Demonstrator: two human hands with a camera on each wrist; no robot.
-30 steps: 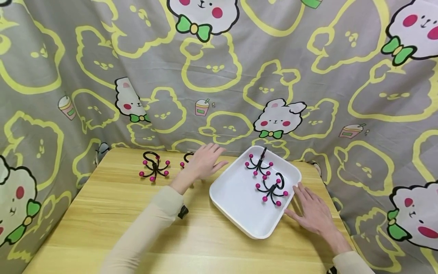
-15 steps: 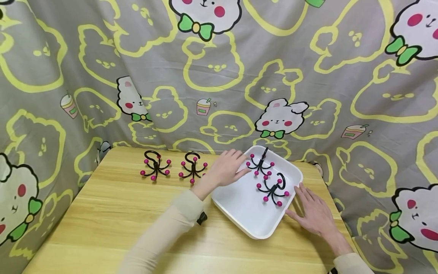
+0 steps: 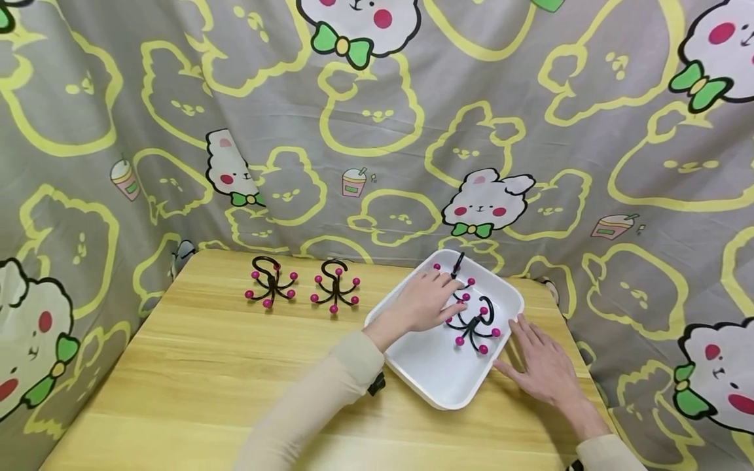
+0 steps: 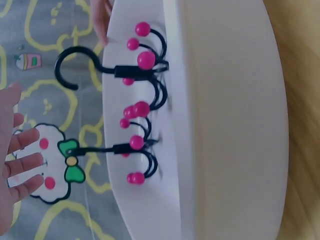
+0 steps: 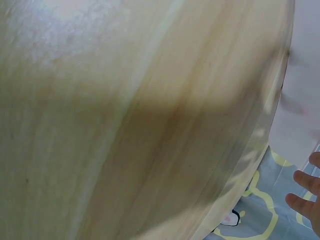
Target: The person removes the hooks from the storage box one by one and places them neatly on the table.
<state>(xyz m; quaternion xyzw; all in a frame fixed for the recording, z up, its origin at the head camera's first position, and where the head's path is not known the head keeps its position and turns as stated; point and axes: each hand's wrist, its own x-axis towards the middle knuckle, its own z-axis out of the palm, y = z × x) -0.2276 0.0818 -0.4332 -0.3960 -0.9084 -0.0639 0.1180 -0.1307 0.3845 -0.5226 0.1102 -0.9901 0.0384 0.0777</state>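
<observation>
A white tray stands tilted in plan at the table's back right. Inside it are two black multi-arm hooks with pink ball tips: the front hook and the back hook, partly covered by my left hand in the head view. My left hand hovers above them, its fingers extended and nothing between them; the left wrist view shows it apart from the hook stems. At the tray's right rim, my right hand touches with loosely straight fingers.
Two more such hooks, a left hook and a right hook, stand upright on the wooden table left of the tray. A patterned curtain hangs behind the table and along its sides.
My left hand has moved right, from in front of the right-hand table hook to over the hooks in the tray. My right hand stays at the rim.
</observation>
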